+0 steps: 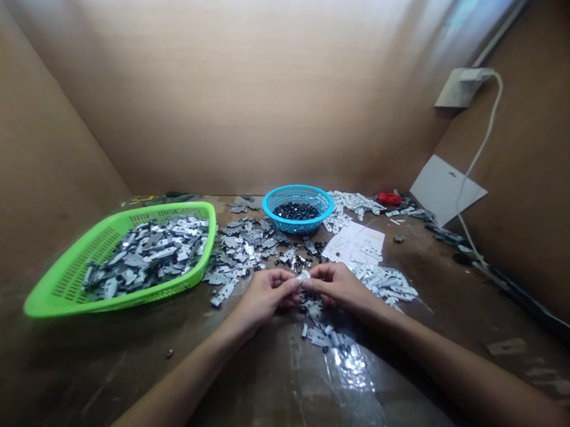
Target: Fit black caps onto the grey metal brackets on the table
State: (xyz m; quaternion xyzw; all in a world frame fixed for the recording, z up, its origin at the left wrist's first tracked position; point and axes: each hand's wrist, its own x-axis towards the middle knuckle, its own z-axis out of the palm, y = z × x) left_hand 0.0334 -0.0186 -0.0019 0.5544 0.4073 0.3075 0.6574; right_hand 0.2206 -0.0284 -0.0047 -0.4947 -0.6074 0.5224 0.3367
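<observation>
A: What are the hands doing?

B: The left hand (265, 295) and right hand (340, 286) are meeting just above the counter (227, 378), both pinching one small metal piece (304, 277) between closed fingertips. I judge it a fitting step.

A: And the next move?

B: It is probably calling for fine fingertip alignment.

A: Any readable markings?

B: The paper sheet (357, 238) near the blue basket (299, 224) is showing print too small to read.

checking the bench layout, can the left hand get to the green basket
Probably yes: the green basket lies open beside the left hand, only loose metal parts between, though that hand pinches a small piece.
</observation>
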